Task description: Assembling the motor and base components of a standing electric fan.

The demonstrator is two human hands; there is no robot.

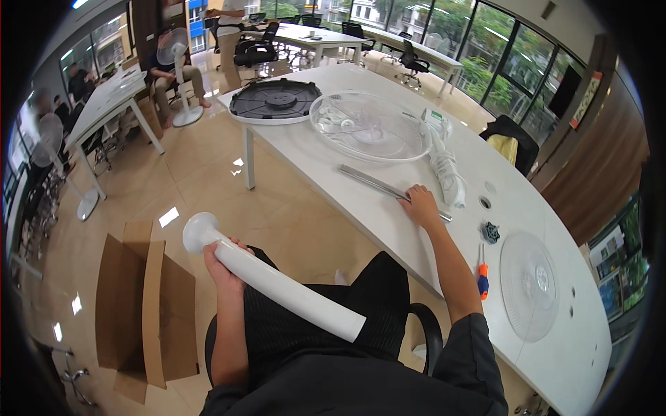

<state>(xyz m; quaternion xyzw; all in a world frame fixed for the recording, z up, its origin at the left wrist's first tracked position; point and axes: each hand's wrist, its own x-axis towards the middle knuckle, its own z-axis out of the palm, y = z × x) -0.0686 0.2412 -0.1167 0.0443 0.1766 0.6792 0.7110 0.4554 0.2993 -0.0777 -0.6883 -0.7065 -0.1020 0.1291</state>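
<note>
A long white plastic tube (295, 291) with a flared end slants across my lap. My left hand (225, 269) is wrapped round it just below the flare, and its plain end points toward my right thigh. On the white table, a thin metal pole (368, 179) lies at an angle. My right hand (420, 206) grips this pole close to its near end, fingers curled over it. Beyond it stands a clear-white fan grille (371, 149) with small parts inside. A wrapped white piece (447, 170) in plastic lies to its right.
On the table (444, 256) are a black-and-white round fan base (277, 100), a dark knob (490, 232), an orange-blue screwdriver (483, 281) and a second grille (529, 286). An open cardboard box (149, 305) stands on the floor at left. Assembled fans (182, 83) and people are farther off.
</note>
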